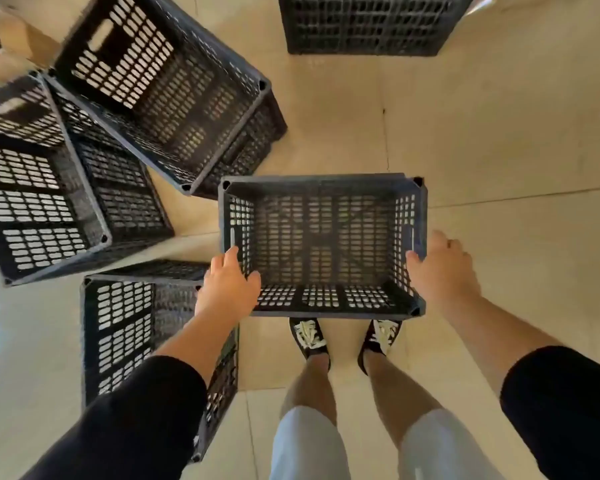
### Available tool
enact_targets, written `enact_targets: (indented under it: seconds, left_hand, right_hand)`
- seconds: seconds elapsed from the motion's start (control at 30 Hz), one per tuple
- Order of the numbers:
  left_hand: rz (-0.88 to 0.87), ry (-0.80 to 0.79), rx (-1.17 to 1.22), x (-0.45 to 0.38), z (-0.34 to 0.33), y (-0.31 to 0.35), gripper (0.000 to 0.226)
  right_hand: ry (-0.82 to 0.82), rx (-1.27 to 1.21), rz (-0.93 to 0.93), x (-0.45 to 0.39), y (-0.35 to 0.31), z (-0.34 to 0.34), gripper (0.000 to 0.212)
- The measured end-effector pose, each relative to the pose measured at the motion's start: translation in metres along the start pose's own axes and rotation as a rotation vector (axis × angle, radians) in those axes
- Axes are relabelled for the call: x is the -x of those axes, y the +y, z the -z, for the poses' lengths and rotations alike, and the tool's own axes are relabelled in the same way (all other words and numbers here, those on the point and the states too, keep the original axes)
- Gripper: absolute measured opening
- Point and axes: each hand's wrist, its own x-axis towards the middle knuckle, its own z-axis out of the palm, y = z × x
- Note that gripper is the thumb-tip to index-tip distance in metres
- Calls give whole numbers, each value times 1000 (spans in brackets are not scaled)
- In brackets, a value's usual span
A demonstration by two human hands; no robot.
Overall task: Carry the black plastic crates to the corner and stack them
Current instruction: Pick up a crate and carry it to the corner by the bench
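Directly in front of me a black slotted plastic crate [323, 181] is open side up, its near edge just over the toes of my shoes. My left hand [227, 289] grips its left rim near the near corner, thumb inside and fingers outside. My right hand [440, 268] holds the right rim the same way. Three more black crates lie close together on my left: one tilted at the upper left [160, 88], one at the far left [49, 202], one at the lower left [125, 341] partly behind my left arm.
Another black crate [371, 26] stands on the floor straight ahead at the top edge of the view. The floor is glossy beige tile [499, 150]. A brown cardboard-like shape [4, 39] shows at the top left corner.
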Motion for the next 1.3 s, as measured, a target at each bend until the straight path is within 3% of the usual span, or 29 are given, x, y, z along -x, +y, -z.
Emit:
enact_targets:
  seconds: [0.2,0.37,0.63,0.7,0.77,0.83,1.03,1.3]
  left_hand:
    - [103,129,156,-83,-42,-23,64]
    - [215,245,208,-136,-63,-48,73]
    - [370,180,574,-188,-77,-66,32]
    - [387,111,667,-189,-78,-63,18]
    - [370,89,690,-190,-79,-64,25]
    - [353,102,672,-186,-77,-68,33]
    - [311,74,656,-142,-58,-70,26]
    - [232,104,595,-11,13,-56,25]
  right_hand:
    - [-7,-169,-158,-68,17,-66,59]
    - [53,-301,-220,-104,30,-105,46]
    - [30,-520,-246,-133,46,-133,5]
    - [38,-522,-235,-135,48,-134,6]
    - [38,-508,-222,-135,51,-134,9]
    - [37,-507,-236,-133,54,-131,12]
    - [68,-477,-303,-97,71,-93,13]
    - [66,-494,-337,25,82,23,13]
